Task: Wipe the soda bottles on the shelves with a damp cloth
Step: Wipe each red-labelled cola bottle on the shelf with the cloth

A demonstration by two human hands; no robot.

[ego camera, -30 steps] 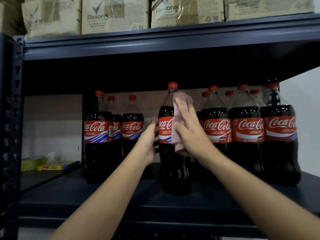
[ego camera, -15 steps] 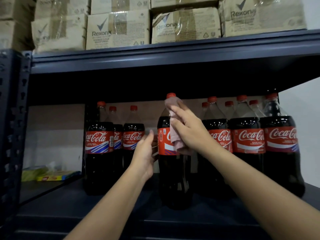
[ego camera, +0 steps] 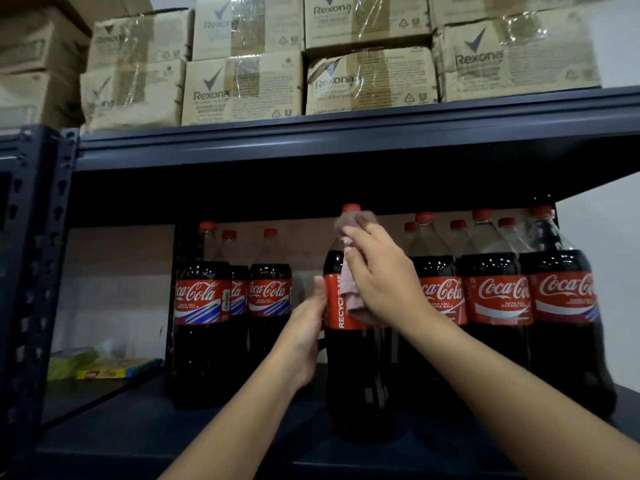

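Now your right hand [ego camera: 382, 271] has slid the pinched cloth [ego camera: 349, 261] up from label to neck of the front bottle [ego camera: 356, 341] on the shelf [ego camera: 242, 438], your flat left hand [ego camera: 306, 327] steadying its side, so its upper part is nearly wiped.

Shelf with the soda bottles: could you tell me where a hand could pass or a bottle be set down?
Bare shelf board lies along the front edge, ahead of the left bottle group. A gap opens between that group and the held bottle, though the left hand fills it. Right of it, the right bottle group is tightly packed.
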